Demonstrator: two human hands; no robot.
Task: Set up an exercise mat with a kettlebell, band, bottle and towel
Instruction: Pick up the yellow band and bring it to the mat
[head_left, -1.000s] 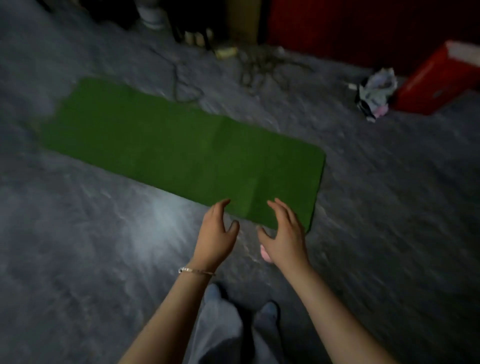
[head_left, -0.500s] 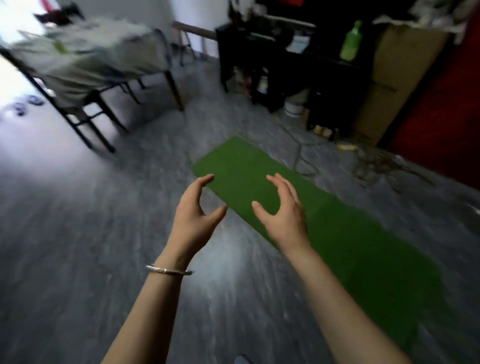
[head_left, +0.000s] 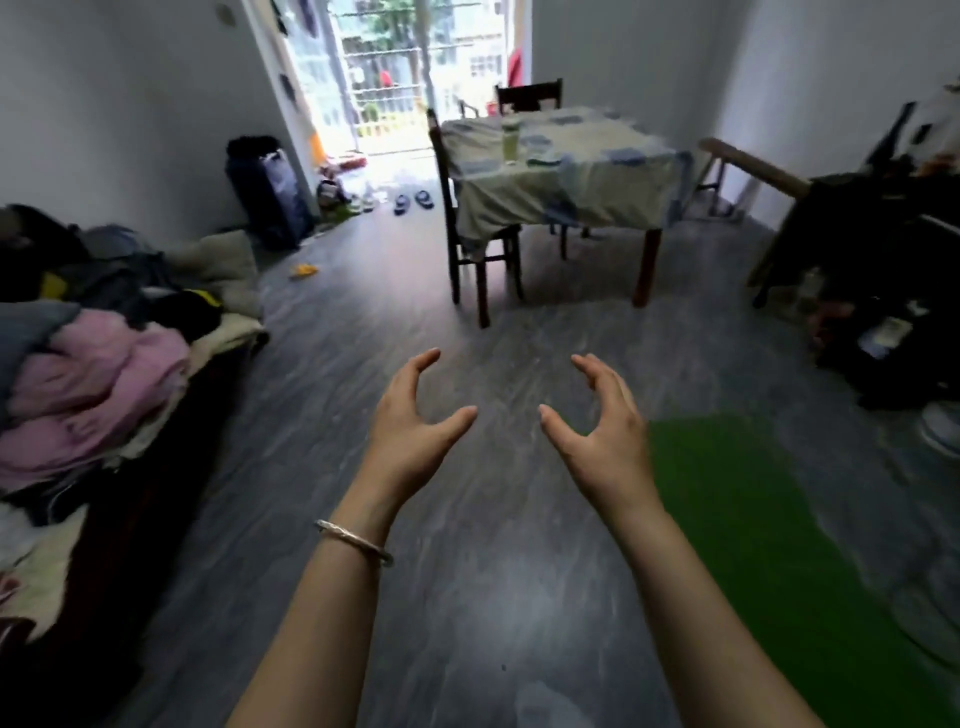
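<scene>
A: What takes up the most room?

B: The floor (head_left: 322, 395), dark grey with a streaky grain, running from the camera to a bright doorway at the far end. On the left edge stands a bed (head_left: 130, 467) with a dark frame, heaped with clothes (head_left: 93, 384), a pink piece lying on top near the front.

A: And the exercise mat?

B: The green mat (head_left: 769, 545) lies flat on the floor at the lower right, running out of the picture at the bottom corner. Its near end sits just beyond the right hand. Nothing rests on the part that shows.

A: What stands further back?

B: A table (head_left: 561, 171) under a pale patterned cloth, right of centre, well apart from the mat. A dark wooden chair (head_left: 467, 244) stands at its left side and another at the far side. On the cloth is a green bottle (head_left: 510, 139), upright, near the middle of the far half. To the right is dark cluttered furniture, too dim to read.

A: The hands?

B: Both are raised in front of the camera over bare floor, forearms reaching up from the bottom edge. The left hand (head_left: 410, 431) is open, fingers curved, thumb spread towards the other hand, and empty. The right hand (head_left: 602, 436) mirrors it, also open and empty. They are apart, with a gap between the thumbs.

A: Anything smaller?

B: A thin silver bangle (head_left: 356, 542) sits on the left wrist. A pair of sandals (head_left: 413, 200) lies near the doorway.
</scene>
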